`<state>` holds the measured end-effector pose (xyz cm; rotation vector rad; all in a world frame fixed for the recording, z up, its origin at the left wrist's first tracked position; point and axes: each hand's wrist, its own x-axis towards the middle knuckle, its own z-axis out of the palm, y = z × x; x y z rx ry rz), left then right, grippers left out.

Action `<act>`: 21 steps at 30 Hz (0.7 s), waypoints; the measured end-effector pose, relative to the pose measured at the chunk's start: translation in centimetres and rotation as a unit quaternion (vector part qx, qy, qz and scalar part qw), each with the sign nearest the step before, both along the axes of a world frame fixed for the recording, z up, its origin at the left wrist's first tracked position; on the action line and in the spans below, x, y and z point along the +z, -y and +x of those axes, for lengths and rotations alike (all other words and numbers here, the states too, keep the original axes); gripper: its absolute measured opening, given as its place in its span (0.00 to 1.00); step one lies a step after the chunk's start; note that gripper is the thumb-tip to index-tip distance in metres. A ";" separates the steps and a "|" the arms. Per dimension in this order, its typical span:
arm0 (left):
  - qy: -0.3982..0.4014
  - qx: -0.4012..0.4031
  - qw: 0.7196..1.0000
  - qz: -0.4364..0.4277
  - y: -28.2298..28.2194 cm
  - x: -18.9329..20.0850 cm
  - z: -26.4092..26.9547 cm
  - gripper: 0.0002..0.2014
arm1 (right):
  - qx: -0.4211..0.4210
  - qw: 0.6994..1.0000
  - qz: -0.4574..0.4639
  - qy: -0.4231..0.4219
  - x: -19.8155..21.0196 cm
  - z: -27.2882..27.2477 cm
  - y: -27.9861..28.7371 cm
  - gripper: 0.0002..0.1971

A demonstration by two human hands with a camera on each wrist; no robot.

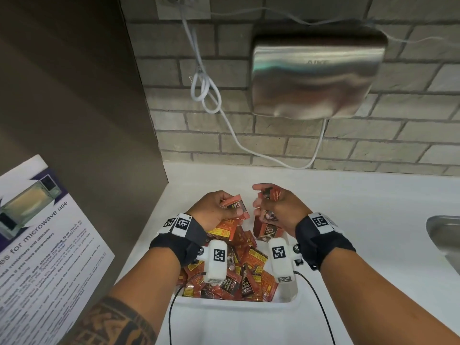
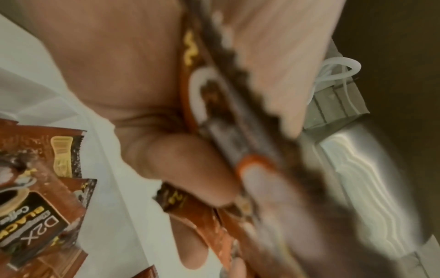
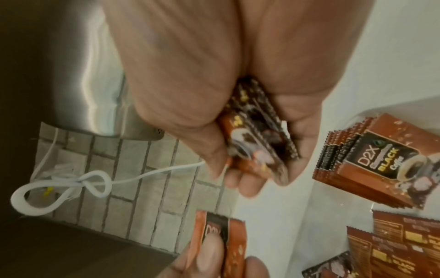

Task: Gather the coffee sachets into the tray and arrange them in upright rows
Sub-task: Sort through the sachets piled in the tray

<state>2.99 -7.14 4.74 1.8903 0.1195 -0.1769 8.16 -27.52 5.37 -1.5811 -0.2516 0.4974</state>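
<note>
From the head view, the left hand (image 1: 213, 209) gripped a few sachets (image 1: 236, 207) and the right hand (image 1: 278, 207) clutched a small bunch (image 1: 272, 192), both above the white tray (image 1: 234, 310) heaped with loose sachets. In the left wrist view, thumb and fingers (image 2: 181, 161) pinched blurred sachets edge-on. In the right wrist view, the fingers curled round a stack, with an upright row (image 3: 371, 161) standing just beside in the tray.

Sachets (image 3: 378, 161) read "D2X BLACK Coffee"; the poster (image 1: 44, 235) reads "for microwave use".
</note>
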 end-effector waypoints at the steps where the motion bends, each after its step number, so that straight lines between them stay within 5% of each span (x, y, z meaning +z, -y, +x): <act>1: -0.002 -0.008 1.000 0.003 0.1 0.0 0.0 0.18 | 0.001 0.999 -0.015 0.028 -0.1 -0.1 -0.1 0.17; 3: 0.003 -0.026 1.000 0.003 0.5 0.1 0.1 0.22 | 0.023 0.998 -0.038 0.046 0.1 -0.4 -0.4 0.21; 6: 0.016 -0.049 0.998 0.028 1.4 0.2 0.2 0.14 | 0.042 0.996 -0.049 0.056 0.4 -0.6 -0.4 0.16; 11: 0.033 -0.022 0.999 0.014 1.1 0.0 0.1 0.02 | -0.065 0.995 -0.016 0.073 0.6 0.2 0.5 0.13; 17: 0.018 0.036 0.995 -0.090 2.4 0.2 0.2 0.08 | -0.110 0.992 0.060 0.004 0.0 -0.8 -0.5 0.09; 21: -0.002 0.013 0.994 -0.110 3.3 0.3 -0.1 0.13 | -0.096 0.987 0.124 -0.022 0.7 -1.1 -1.4 0.18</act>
